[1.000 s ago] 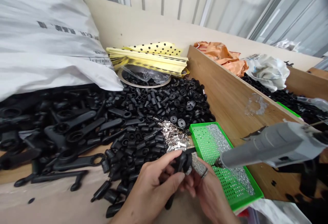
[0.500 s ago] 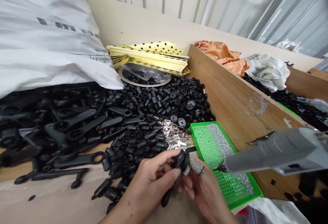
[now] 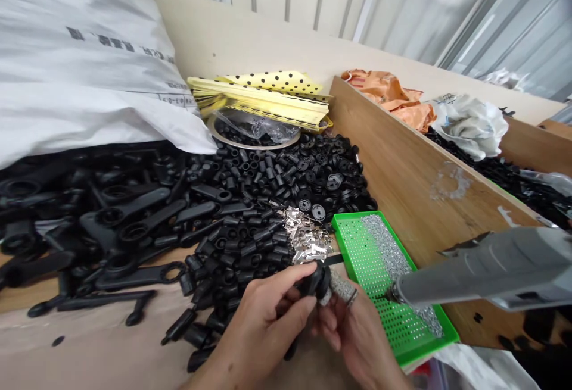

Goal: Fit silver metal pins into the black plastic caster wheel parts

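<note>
My left hand (image 3: 263,324) and my right hand (image 3: 361,342) meet low in the view, both gripping a small black plastic part (image 3: 316,281) between the fingers. A silvery beaded strip (image 3: 340,286) lies against my right fingers, which wear a ring. Just to the right, the tip of a grey handheld power tool (image 3: 487,271) points down beside my right hand. A green perforated tray (image 3: 379,253) holding silver bits lies beyond it. Shiny metal clips (image 3: 306,238) are heaped close above my hands, among black plastic pieces (image 3: 236,235).
Long black handles (image 3: 129,217) spread to the left. A white printed sack (image 3: 80,68), yellow paper stack (image 3: 259,101) and steel bowl (image 3: 252,131) stand behind. A wooden divider board (image 3: 415,169) runs right, with orange and white bags (image 3: 469,122) and more black parts beyond.
The grey tool has shifted slightly right and down. My hands stay almost in place on the black part, and the whole view has shifted a little.
</note>
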### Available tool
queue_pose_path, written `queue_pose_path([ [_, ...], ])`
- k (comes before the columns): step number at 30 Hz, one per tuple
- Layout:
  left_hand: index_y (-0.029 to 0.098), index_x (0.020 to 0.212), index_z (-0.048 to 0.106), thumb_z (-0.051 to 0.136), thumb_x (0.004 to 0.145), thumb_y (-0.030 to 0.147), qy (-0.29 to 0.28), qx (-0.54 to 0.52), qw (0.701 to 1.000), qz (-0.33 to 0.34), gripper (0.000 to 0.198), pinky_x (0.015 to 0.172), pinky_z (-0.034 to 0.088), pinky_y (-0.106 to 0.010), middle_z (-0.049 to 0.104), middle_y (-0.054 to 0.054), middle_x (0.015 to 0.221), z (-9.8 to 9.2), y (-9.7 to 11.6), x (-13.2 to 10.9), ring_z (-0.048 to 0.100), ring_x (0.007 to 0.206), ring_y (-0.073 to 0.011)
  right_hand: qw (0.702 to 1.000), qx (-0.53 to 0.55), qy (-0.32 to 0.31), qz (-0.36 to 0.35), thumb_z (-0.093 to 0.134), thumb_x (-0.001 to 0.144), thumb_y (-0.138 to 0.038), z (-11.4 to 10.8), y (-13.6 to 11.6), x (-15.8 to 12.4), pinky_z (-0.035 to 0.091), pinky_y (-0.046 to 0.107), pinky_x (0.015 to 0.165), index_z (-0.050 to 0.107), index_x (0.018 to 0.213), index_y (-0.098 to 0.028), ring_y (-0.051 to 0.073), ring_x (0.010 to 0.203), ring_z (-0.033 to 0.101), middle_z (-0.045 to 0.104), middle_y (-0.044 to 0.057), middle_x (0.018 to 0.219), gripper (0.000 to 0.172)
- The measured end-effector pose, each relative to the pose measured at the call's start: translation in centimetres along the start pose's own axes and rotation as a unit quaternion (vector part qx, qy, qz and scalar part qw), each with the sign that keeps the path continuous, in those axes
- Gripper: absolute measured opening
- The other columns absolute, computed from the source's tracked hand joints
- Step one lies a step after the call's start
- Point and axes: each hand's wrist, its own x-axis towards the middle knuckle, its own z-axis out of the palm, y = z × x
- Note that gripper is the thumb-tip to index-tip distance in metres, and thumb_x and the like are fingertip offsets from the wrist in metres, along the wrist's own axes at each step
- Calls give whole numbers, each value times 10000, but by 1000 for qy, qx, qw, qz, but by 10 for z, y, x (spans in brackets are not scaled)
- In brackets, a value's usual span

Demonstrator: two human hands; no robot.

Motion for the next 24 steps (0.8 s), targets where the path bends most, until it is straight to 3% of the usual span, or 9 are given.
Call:
queue_pose_path([
  [3,188,1189,612,517,849,215,10,18,999,31,355,508,479,-195,669,12,634,-1,-3,-2,644,542,-138,1000,11,6,-13,595,777,-531,1,4,-2,416,228,452,535,605,-174,63,335,352,440,-64,411,401],
  [9,180,1189,612,509,865,255,22,79,996,36,348,477,433,-187,655,21,582,-3,-4,-6,575,501,-125,994,-18,100,-39,671,687,-575,2,13,1,279,180,344,569,596,-178,103,410,424,465,-37,421,420],
  [15,231,1211,562,515,889,224,33,93,992,75,326,469,431,-166,645,52,600,-1,-10,-9,577,505,-109,993,-26,95,-58,658,718,-559,-1,18,4,286,176,373,534,573,-182,86,409,398,469,-47,437,422],
  [20,286,1239,491,488,899,132,48,151,974,161,373,677,513,-190,707,4,980,3,-22,-13,673,744,-123,998,-2,39,-39,568,742,-623,10,7,1,309,197,363,511,569,-190,92,373,382,423,-54,417,469],
  [24,264,1240,460,488,907,176,55,206,965,152,346,629,525,-193,697,-29,1073,5,-20,-14,684,835,-161,998,-17,50,-39,584,738,-621,11,10,-1,304,195,360,519,593,-189,93,387,383,432,-51,440,459],
])
